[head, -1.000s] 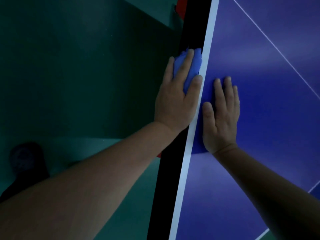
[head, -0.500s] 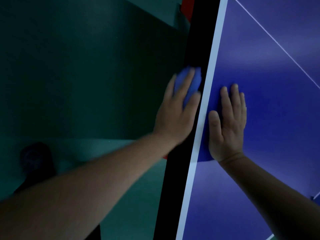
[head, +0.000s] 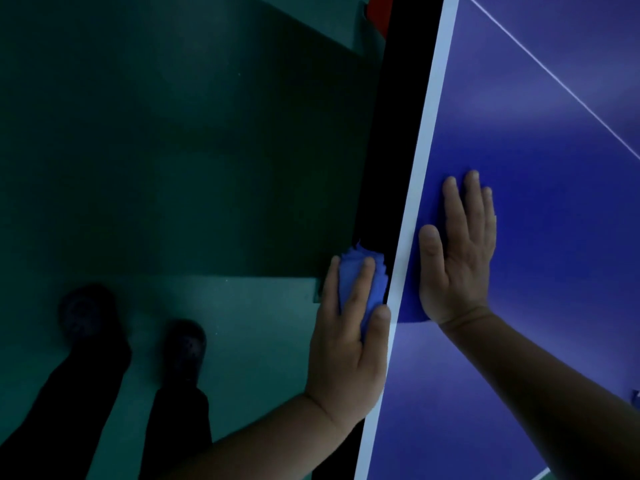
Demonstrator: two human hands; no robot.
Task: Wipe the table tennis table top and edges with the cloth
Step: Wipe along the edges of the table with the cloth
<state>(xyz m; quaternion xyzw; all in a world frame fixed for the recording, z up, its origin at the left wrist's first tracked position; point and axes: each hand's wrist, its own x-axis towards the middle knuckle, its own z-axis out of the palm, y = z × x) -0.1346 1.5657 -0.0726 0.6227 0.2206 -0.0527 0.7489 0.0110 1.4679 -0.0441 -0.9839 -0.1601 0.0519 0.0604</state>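
Observation:
The blue table tennis table top [head: 540,109] fills the right side, with a white border line [head: 427,133] along its left side. Below that line runs the black side edge [head: 391,140]. My left hand [head: 349,344] presses a crumpled blue cloth [head: 360,275] against this black edge, fingers laid over the cloth and thumb near the white line. Flat on the table top, just right of the white line, lies my right hand [head: 457,251] with fingers straight and nothing in it.
Dark green floor [head: 173,150] lies to the left of the table. My two dark shoes and trouser legs [head: 138,344] stand there. A red object [head: 379,10] shows at the top beside the table edge. A thin white line [head: 561,84] crosses the table top.
My left hand has slid the cloth along the black edge toward me. The right hand has stayed flat on the table top, and the view has shifted so my feet show.

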